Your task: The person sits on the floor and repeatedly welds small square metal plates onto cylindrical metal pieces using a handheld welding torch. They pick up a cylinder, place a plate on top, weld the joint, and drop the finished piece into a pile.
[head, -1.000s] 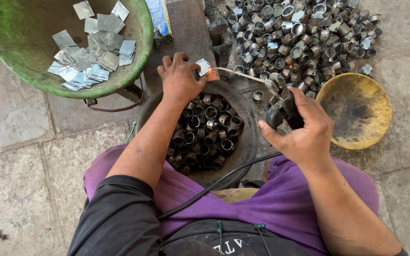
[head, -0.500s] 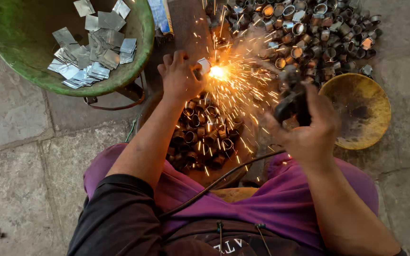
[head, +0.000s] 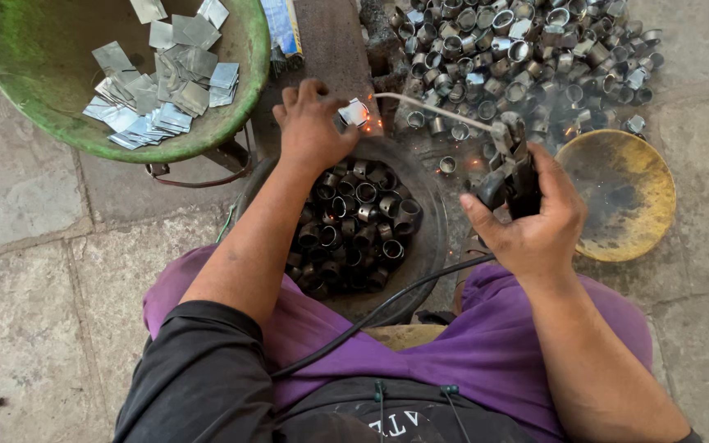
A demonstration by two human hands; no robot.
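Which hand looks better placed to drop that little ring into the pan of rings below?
Probably the left hand: it already pinches the ring just above the pan. The right hand is busy gripping the electrode holder.

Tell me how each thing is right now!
Left hand: pinching a small metal piece.
Right hand: gripping the rod holder.
Rod: tip at the piece, faint glow, few sparks.
Green bowl: holds flat metal squares.
Dark pan: full of rings.
Yellow dish: empty, smoky.
Ring pile: loose on the ground.
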